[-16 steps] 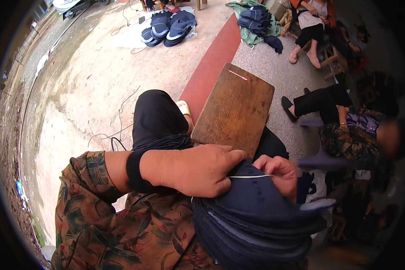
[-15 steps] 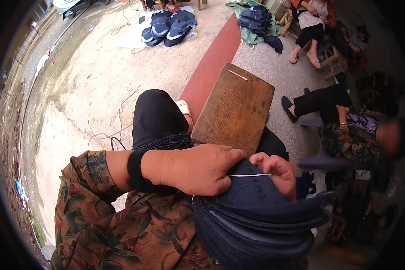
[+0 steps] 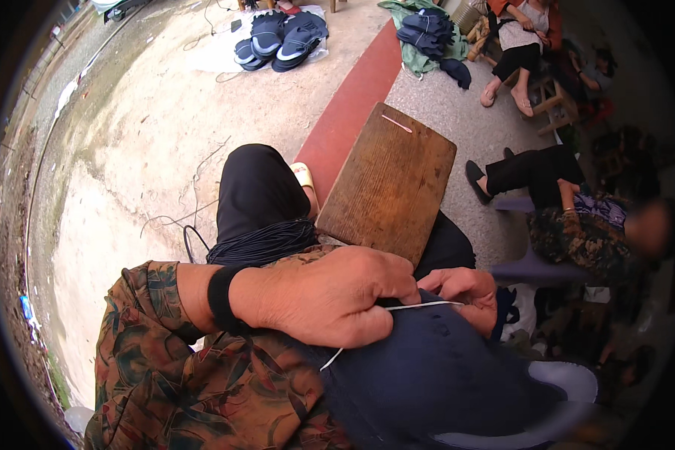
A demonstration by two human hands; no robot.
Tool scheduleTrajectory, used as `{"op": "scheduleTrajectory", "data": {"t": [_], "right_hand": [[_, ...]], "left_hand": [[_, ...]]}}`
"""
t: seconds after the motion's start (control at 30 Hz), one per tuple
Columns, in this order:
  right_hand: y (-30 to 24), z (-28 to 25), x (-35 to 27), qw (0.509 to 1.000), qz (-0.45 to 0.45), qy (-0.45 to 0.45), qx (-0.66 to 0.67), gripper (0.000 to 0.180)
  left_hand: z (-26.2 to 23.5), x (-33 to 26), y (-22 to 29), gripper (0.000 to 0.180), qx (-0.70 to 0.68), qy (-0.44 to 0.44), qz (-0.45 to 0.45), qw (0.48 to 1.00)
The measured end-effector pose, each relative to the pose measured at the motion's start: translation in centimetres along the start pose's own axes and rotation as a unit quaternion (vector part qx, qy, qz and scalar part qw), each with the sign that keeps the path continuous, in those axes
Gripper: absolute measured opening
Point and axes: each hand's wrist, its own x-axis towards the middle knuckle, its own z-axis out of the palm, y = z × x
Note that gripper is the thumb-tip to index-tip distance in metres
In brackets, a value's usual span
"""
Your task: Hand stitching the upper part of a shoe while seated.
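A bundle of navy fabric pieces (image 3: pixel 442 367) with pale grey edging lies across my lap, its lower right end smeared by motion. Over its top edge, a thin white string (image 3: pixel 412 305) runs taut between my two hands, and a loose end hangs below the left one. My left hand (image 3: pixel 345 292), a black band at its wrist, is closed on the string with its fingers curled under. At the far right edge of the fabric, my right hand (image 3: pixel 469 294) pinches the other part of the string. Its palm is partly hidden behind the navy cloth.
A wooden board (image 3: pixel 390 180) rests ahead on my legs, with a small pale pink stick (image 3: pixel 396 123) on it. Coiled black cord (image 3: pixel 262 244) lies over my left thigh. Navy stacks (image 3: pixel 296 41) lie on the ground beyond. Several seated people are at the right.
The bundle has tipped, so its broad navy face and grey trim now show instead of layered edges. Both hands stay near its top with the string, whose loose end shows more.
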Motion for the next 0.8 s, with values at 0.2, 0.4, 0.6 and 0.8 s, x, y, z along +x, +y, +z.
{"op": "scheduleTrajectory", "data": {"t": [0.2,0.4,0.6,0.8], "right_hand": [[2.1,1.4,0.2,0.991,-0.096,-0.031,0.092,0.042],[3.0,-0.1,0.5,0.995,0.009,0.000,0.102,0.077],[4.1,-0.4,-0.7,0.977,-0.041,0.153,0.140,0.081],[6.4,-0.8,-2.0,0.933,-0.087,0.285,0.199,0.085]], "left_hand": [[0.9,-0.6,0.4,0.087,0.243,0.001,0.037,0.969],[-0.7,-1.4,-4.5,0.113,-0.076,-0.089,0.117,0.986],[-1.1,-1.4,-5.2,0.127,-0.252,-0.089,-0.027,0.963],[-1.2,-1.0,-6.8,0.124,-0.334,-0.021,-0.182,0.925]]}}
